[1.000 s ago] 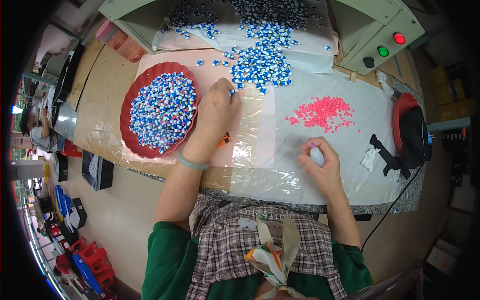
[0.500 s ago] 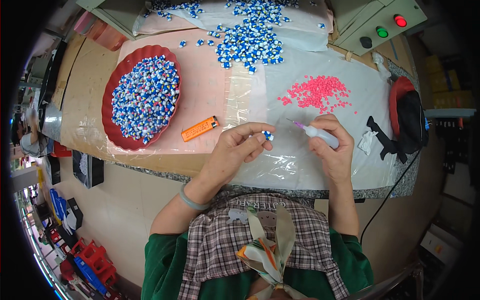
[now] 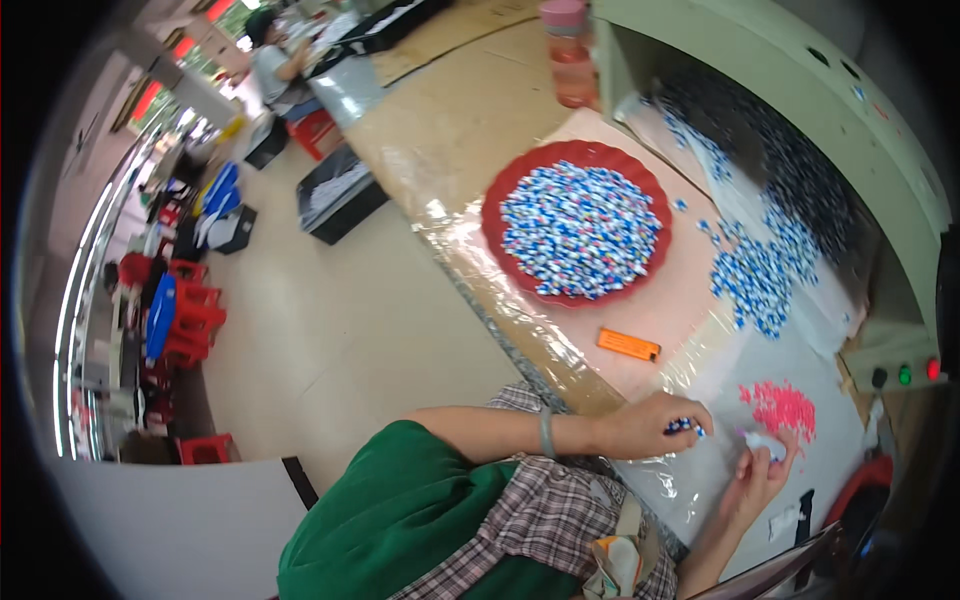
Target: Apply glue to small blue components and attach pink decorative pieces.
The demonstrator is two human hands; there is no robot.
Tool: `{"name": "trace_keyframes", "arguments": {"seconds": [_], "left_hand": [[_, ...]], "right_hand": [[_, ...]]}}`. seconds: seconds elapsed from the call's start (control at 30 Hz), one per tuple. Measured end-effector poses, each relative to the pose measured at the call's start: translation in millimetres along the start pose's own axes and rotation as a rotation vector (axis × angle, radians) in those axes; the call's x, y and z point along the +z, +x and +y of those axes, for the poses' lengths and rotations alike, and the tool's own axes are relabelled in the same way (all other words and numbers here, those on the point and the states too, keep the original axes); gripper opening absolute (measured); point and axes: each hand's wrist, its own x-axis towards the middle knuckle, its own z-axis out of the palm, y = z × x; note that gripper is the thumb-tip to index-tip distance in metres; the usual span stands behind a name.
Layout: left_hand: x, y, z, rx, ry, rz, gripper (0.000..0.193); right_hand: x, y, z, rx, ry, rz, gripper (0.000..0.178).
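My left hand [image 3: 645,428] is closed around a small blue-and-white piece [image 3: 684,426], held up over the plastic-covered table. Slightly to its right, my right hand [image 3: 757,482] grips a small white squeeze bottle [image 3: 768,445]; its thin purple tip is blurred. Just beyond the bottle lies a scattered heap of tiny pink pieces [image 3: 785,408]. An orange lighter [image 3: 628,344] rests on the pink sheet beyond my left hand. Farther off, a red scalloped bowl [image 3: 494,215] is heaped with more blue-and-white pieces [image 3: 580,232].
Loose blue-and-white pieces [image 3: 758,278] spill from beneath a pale green machine housing [image 3: 775,45] with red and green lights. A pink-lidded container [image 3: 570,55] stands behind the bowl. On the floor sits a black bin [image 3: 340,200]. Another person [image 3: 275,70] sits at the far table end.
The view has swung left and tilted, so the table now runs diagonally and more floor shows. Both hands keep hold of the same things.
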Motion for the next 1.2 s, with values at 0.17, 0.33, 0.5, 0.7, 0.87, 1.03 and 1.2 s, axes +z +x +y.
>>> {"name": "trace_keyframes", "arguments": {"seconds": [0.17, 0.33, 0.5, 0.7, 0.87, 1.03, 1.2], "left_hand": [[2, -3, 4, 0.05, 0.014, 0.034, 0.019], [5, -2, -3, 0.102, 0.036, 0.043, 0.02], [9, -4, -4, 0.114, 0.09, 0.072, 0.02], [13, -6, -6, 0.19, 0.144, 0.097, 0.02], [14, -7, -7, 0.211, 0.149, 0.091, 0.019], [16, -7, -12, 0.281, 0.08, 0.093, 0.019], [15, -8, -18, 0.334, 0.082, 0.125, 0.018]], "right_hand": [[-17, -5, -4, 0.046, -0.037, -0.025, 0.033], [-5, -8, -5, 0.091, 0.034, 0.025, 0.032], [12, -16, -4, 0.071, -0.014, 0.033, 0.035], [13, -12, 7, 0.033, -0.012, -0.068, 0.031], [18, -12, 4, 0.002, -0.043, -0.113, 0.03], [14, -9, 8, -0.032, -0.053, -0.058, 0.031], [14, -10, 11, -0.058, -0.076, -0.051, 0.031]]}}
